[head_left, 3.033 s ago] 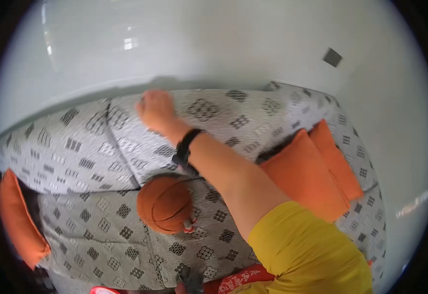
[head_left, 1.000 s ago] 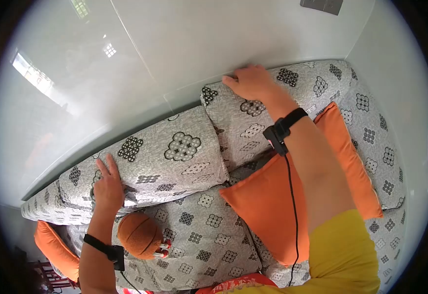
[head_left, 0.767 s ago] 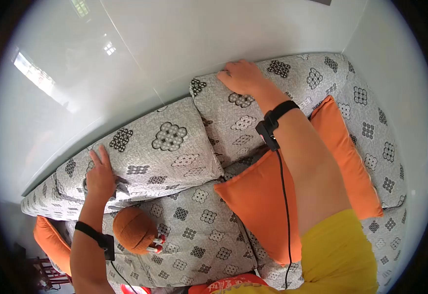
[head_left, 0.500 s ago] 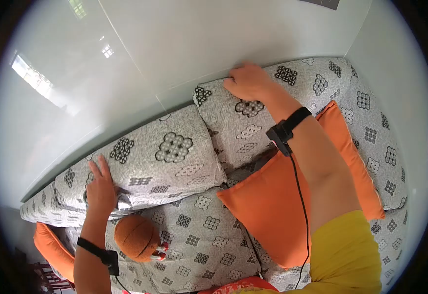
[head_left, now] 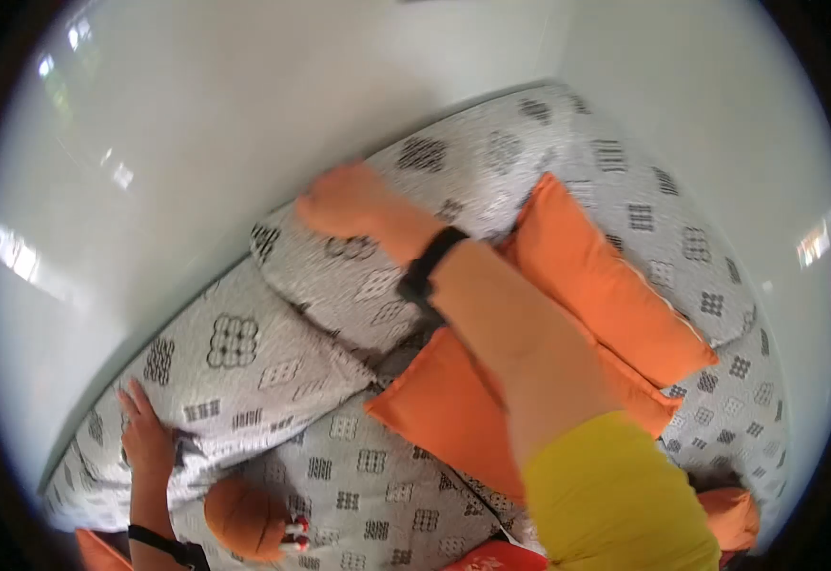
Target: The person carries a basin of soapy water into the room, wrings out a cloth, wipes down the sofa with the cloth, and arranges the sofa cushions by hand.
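Observation:
My left hand lies on the patterned grey back cushion on the left, its visible fingers stretched out. A small dark shape shows beside its palm, too unclear to name. My right hand is at the top edge of the neighbouring back cushion, fingers curled over that edge; motion blurs it and the fingertips are hidden. Below my left hand, a plush basketball with small red-and-white feet sits on the sofa seat.
Orange pillows lean on the right of the sofa: one upright, another partly under my right forearm. More orange fabric shows at lower right, and an orange pillow at lower left. A glossy white wall stands behind the sofa.
The view has turned to the right, so the sofa appears shifted left and tilted. Both hands stay by the same back cushions. More orange fabric has come into view at lower right.

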Demonstrator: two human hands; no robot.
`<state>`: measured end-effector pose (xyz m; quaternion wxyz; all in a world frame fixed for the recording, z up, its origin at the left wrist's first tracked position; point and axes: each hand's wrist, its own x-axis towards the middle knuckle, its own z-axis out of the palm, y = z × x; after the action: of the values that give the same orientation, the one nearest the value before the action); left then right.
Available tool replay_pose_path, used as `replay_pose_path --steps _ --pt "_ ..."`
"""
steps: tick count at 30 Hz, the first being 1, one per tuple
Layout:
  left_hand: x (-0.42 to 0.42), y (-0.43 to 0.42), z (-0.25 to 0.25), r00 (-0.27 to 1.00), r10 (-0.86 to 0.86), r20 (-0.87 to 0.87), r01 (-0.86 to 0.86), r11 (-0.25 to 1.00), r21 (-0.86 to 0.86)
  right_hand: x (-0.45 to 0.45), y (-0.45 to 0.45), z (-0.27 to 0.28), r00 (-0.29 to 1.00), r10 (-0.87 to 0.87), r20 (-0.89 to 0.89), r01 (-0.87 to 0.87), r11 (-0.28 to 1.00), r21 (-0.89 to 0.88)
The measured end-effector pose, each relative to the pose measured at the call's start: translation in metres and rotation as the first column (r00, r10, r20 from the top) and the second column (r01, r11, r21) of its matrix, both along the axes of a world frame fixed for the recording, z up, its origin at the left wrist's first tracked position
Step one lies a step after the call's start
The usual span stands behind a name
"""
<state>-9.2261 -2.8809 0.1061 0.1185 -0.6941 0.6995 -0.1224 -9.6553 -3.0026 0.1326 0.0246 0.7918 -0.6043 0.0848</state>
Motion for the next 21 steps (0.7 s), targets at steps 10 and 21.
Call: replay_pose_path --steps 10,21 --pt "-0.006 -0.008 0.009 0.996 0.022 0.087 -0.027 0.998 0.053 0.004 -0.027 -0.017 0.985 -0.053 0.164 0.053 0.999 0.004" --pt "-0.007 -0.007 0.010 0.994 0.022 0.109 -0.026 0.999 0.039 0.016 0.002 -0.011 0.980 -0.151 0.126 0.138 0.985 0.107"
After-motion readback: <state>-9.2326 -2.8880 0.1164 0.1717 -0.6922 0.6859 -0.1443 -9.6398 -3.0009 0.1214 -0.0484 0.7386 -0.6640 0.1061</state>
